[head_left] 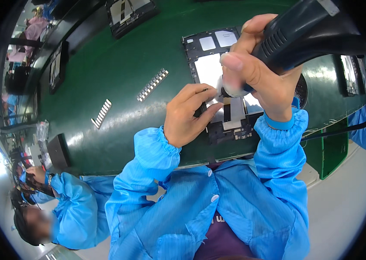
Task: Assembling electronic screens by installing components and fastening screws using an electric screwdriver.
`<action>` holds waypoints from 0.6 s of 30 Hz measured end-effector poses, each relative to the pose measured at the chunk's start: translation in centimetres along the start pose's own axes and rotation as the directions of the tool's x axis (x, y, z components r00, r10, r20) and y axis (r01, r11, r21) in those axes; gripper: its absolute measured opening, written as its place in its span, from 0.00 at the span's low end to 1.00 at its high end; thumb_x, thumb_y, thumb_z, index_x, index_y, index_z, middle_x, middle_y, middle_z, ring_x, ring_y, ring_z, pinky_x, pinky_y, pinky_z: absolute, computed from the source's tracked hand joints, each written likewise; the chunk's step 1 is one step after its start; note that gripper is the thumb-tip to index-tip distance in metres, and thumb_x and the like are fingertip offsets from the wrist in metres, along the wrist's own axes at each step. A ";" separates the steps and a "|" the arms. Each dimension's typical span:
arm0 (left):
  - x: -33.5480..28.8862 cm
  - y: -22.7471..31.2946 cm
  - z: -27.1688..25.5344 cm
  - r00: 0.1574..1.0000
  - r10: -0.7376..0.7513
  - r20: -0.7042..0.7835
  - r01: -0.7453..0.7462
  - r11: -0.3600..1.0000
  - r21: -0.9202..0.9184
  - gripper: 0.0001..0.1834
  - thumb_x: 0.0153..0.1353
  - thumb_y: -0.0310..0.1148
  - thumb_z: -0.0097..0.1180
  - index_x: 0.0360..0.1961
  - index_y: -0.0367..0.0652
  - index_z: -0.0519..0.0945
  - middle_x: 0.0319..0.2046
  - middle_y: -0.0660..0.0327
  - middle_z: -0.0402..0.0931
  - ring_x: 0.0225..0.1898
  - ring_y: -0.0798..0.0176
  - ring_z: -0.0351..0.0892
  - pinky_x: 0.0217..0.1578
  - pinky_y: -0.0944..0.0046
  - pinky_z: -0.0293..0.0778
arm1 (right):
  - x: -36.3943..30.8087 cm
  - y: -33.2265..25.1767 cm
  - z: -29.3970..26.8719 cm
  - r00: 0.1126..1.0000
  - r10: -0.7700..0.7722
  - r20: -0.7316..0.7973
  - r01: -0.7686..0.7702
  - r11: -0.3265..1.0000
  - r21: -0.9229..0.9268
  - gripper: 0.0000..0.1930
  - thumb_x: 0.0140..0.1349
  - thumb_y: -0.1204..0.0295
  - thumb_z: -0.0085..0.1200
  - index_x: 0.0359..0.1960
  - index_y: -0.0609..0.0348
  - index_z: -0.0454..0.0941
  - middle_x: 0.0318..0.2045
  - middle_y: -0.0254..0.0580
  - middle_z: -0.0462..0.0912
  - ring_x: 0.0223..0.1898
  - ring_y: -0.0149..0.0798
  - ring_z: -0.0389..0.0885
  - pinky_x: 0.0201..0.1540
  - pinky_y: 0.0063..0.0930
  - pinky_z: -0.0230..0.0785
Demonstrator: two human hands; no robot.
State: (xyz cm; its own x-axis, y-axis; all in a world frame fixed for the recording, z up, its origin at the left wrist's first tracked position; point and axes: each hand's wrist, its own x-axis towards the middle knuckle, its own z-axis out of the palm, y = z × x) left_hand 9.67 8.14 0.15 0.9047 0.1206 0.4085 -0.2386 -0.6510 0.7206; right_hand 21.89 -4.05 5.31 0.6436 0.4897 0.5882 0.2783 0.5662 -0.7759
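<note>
An opened tablet-like device (209,65) lies on the green table in front of me, its inside with silvery plates and a dark frame facing up. My right hand (261,73) is wrapped round a black heat gun (295,32) with a vented body. Its nozzle end, partly hidden and blurred, points down over the middle of the device. At the device's left edge is my left hand (189,110), its fingers curled and thumb close to the fingertips. What sits between them is too dark to make out. A blue band circles my right wrist.
Two strips of small metallic pieces (152,85) (101,114) lie left on the green table (118,65). Further opened devices (128,15) (351,71) stand around. A co-worker in a blue sleeve (74,193) works at lower left. Under the table's right edge is a green bin (334,149).
</note>
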 end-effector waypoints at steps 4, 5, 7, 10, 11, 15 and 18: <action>-0.5 -0.5 -0.2 0.999 0.019 -0.029 -0.020 0.999 -0.026 0.12 0.46 0.23 0.63 0.34 0.36 0.78 0.35 0.56 0.76 0.34 0.54 0.76 0.33 0.61 0.73 | -0.2 0.6 1.1 0.999 0.026 0.034 -0.026 1.000 0.007 0.22 0.52 0.81 0.57 0.48 0.61 0.62 0.19 0.41 0.74 0.17 0.32 0.74 0.22 0.29 0.71; -0.5 -0.6 -0.2 0.999 0.013 -0.037 -0.014 0.999 -0.030 0.12 0.46 0.23 0.63 0.34 0.36 0.78 0.35 0.56 0.76 0.34 0.54 0.76 0.33 0.61 0.73 | -0.4 0.7 1.1 0.999 0.023 0.040 -0.025 0.999 0.031 0.22 0.52 0.81 0.57 0.48 0.61 0.62 0.19 0.41 0.74 0.17 0.32 0.74 0.22 0.29 0.71; -0.6 -0.9 -0.3 0.999 0.039 -0.011 -0.039 0.999 -0.007 0.10 0.46 0.23 0.62 0.32 0.36 0.78 0.34 0.57 0.76 0.33 0.55 0.76 0.32 0.61 0.73 | -0.4 0.8 1.1 0.999 0.024 0.048 -0.027 0.998 0.053 0.22 0.53 0.81 0.57 0.49 0.60 0.62 0.19 0.41 0.74 0.17 0.33 0.74 0.22 0.29 0.71; -0.6 -0.8 -0.4 1.000 0.009 0.007 -0.009 1.000 -0.022 0.09 0.46 0.22 0.62 0.31 0.37 0.79 0.32 0.57 0.77 0.32 0.55 0.76 0.32 0.61 0.73 | -0.5 0.8 1.0 0.998 0.012 0.067 -0.015 0.999 0.040 0.23 0.53 0.80 0.58 0.49 0.60 0.62 0.20 0.41 0.75 0.17 0.33 0.74 0.23 0.29 0.71; -0.7 -0.8 -0.3 1.000 0.009 0.006 -0.009 1.000 -0.023 0.09 0.46 0.22 0.62 0.31 0.37 0.79 0.32 0.57 0.77 0.32 0.55 0.76 0.32 0.61 0.73 | -0.5 0.8 0.8 0.998 0.016 0.062 -0.018 0.999 0.031 0.23 0.53 0.80 0.58 0.49 0.60 0.62 0.20 0.41 0.75 0.17 0.33 0.74 0.23 0.29 0.71; -0.7 -0.9 -0.1 1.000 0.001 -0.016 -0.002 0.998 -0.060 0.08 0.46 0.22 0.62 0.29 0.37 0.79 0.31 0.57 0.78 0.31 0.55 0.77 0.32 0.61 0.73 | -0.6 0.8 1.0 0.999 0.019 0.048 -0.020 1.000 0.024 0.23 0.53 0.79 0.58 0.49 0.60 0.62 0.20 0.40 0.75 0.17 0.33 0.74 0.23 0.29 0.71; -0.7 -1.0 -0.1 1.000 0.003 -0.021 -0.004 0.997 -0.072 0.07 0.45 0.22 0.63 0.29 0.36 0.79 0.30 0.56 0.78 0.30 0.55 0.77 0.31 0.61 0.73 | -0.6 0.6 1.1 0.998 0.035 0.048 -0.035 0.999 0.006 0.22 0.53 0.79 0.58 0.48 0.61 0.62 0.19 0.40 0.75 0.17 0.33 0.74 0.23 0.29 0.71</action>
State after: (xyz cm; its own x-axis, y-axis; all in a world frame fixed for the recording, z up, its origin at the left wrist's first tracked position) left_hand 9.24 8.76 -0.78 0.8964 0.1348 0.4222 -0.2672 -0.5956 0.7575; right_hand 20.92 -3.29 4.73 0.6182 0.5399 0.5713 0.2514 0.5528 -0.7945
